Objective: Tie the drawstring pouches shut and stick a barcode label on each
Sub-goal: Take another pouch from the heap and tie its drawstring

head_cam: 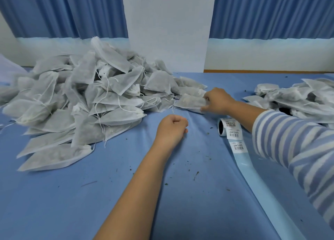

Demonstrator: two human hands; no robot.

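One pouch (191, 102): lay flat on the blue cloth (90, 194) at the right edge of the big heap, touched its neighbours, showed dark filling through white fabric; could not tell whether tied.
Right hand (217, 100): stretched out ahead and across, clamped fingers and thumb round the near end of that pouch, a firm pinch, nothing else in it.
Left hand (171, 126): balled into a fist, gripped nothing at all, sat knuckles-up on the cloth, just short of the right hand and not touching it.
Big heap (81, 95): dozens of white drawstring pouches, stacked high on the left, trailed loose strings every which way.
Smaller pile (298, 98): more of the same, far right, well apart from the big heap, partly hidden behind the striped sleeve (298, 145).
Label roll (229, 127): lay on its side between the two piles, just beside the right forearm, showed barcode labels on top.
Backing strip (250, 171): pale blue, ran from the roll toward the near edge, carried one more label close to the roll.
Crumbs (196, 174): dark specks, scattered over the cloth around both forearms.
Behind: blue curtains (72, 10) either side of a white panel (168, 23).
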